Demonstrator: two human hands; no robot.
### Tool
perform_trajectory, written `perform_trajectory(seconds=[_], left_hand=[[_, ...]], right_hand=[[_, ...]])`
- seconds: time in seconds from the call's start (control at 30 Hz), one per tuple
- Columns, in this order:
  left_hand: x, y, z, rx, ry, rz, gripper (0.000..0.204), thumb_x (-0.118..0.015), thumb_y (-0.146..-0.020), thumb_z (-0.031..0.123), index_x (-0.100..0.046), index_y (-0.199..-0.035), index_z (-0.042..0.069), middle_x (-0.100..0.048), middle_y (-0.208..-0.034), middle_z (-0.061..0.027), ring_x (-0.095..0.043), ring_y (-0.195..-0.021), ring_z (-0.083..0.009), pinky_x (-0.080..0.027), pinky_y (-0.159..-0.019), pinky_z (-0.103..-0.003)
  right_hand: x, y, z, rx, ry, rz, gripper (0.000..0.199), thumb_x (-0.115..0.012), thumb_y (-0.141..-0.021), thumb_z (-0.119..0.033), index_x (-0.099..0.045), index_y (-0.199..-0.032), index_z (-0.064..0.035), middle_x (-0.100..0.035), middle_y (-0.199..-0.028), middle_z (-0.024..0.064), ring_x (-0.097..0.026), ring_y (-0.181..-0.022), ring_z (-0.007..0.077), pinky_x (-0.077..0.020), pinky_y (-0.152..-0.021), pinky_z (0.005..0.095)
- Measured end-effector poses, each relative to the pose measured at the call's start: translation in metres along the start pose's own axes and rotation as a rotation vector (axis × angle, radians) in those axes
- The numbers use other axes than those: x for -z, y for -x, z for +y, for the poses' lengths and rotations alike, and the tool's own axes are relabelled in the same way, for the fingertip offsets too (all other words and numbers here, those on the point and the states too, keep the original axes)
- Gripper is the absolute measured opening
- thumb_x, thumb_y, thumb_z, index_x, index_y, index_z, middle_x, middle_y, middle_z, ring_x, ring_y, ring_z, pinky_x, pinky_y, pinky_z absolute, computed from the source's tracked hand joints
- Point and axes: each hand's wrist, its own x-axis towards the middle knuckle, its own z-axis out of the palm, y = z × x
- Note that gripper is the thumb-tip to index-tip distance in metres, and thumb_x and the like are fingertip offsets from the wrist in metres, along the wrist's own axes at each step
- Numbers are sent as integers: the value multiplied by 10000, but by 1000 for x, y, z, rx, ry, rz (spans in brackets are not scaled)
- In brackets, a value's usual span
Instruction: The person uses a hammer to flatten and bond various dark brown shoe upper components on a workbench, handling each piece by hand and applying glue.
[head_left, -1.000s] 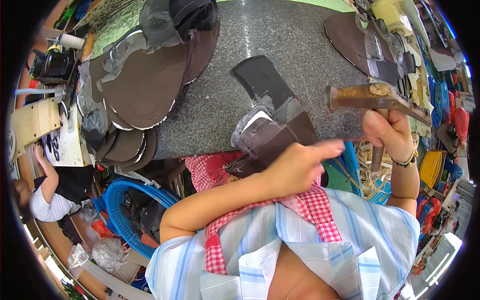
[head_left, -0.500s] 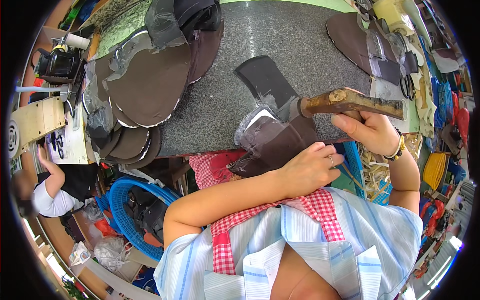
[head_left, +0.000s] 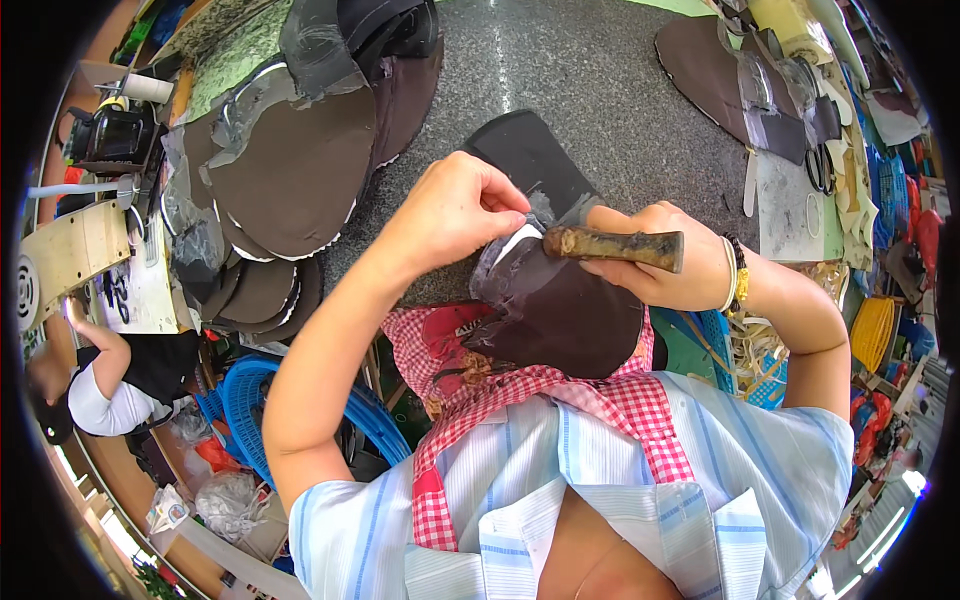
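Hammer: its worn brown head sits at mid-frame, over the dark piece; a slack grip could let it tilt and mark the surface.
Right hand: just right of centre, fingers curled round the hammer's handle, which is mostly hidden.
Left hand: left of centre, thumb and fingertips pinched together beside the white edge; whether anything is between them, I cannot tell. The hammer head is near, so a stray tap could catch a fingertip.
Dark brown piece: at the centre, its lower part reaching past the worktop's front edge; poorly backed there, it could tip or slide under a blow.
Stone worktop: upper centre, hard enough that a missed stroke might rebound.
Stacked brown pieces: upper left, overlapping loosely; a bump from the left forearm could make them slip.
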Motion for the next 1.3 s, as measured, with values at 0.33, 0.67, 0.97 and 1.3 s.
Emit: perform_trajectory(seconds=[0.33, 0.67, 0.97, 1.3], left_hand=[[-11, 13, -29, -728, -487, 316, 189, -766, -717, 70, -748, -906, 70, -666, -835, -42, -642, -786, -233, -530, -683, -351], [-14, 15, -37, -847, -575, 396, 251, -761, -672, 79, -734, -921, 94, -645, -861, -23, -640, -791, -222, -526, -685, -362], [-26, 25, -32, -685, -532, 558, 217, -788, -705, 87, -737, -916, 74, -651, -874, -36, -632, -814, -241, -516, -706, -353], [-34, 37, -27, -636, -613, 524, 211, -766, -732, 108, -722, -934, 65, -648, -935, -35, -628, -863, -249, -503, -786, -387]], right_hand=[[7, -7, -2, -98, -42, -21, 215, -655, -913, -212, -593, -1056, -63, -627, -687, 188, -635, -671, 417, -501, -592, 489], [18, -25, -13, -172, 0, 39, 190, -644, -919, -203, -605, -1056, -77, -606, -661, 173, -627, -656, 401, -485, -557, 459], [6, -25, -18, -133, 165, -34, 174, -636, -898, -167, -527, -983, -62, -604, -638, 179, -627, -631, 416, -470, -535, 498], [12, -32, -3, -37, 16, -11, 176, -625, -929, -182, -589, -1061, -70, -614, -678, 196, -618, -662, 428, -482, -563, 490]])
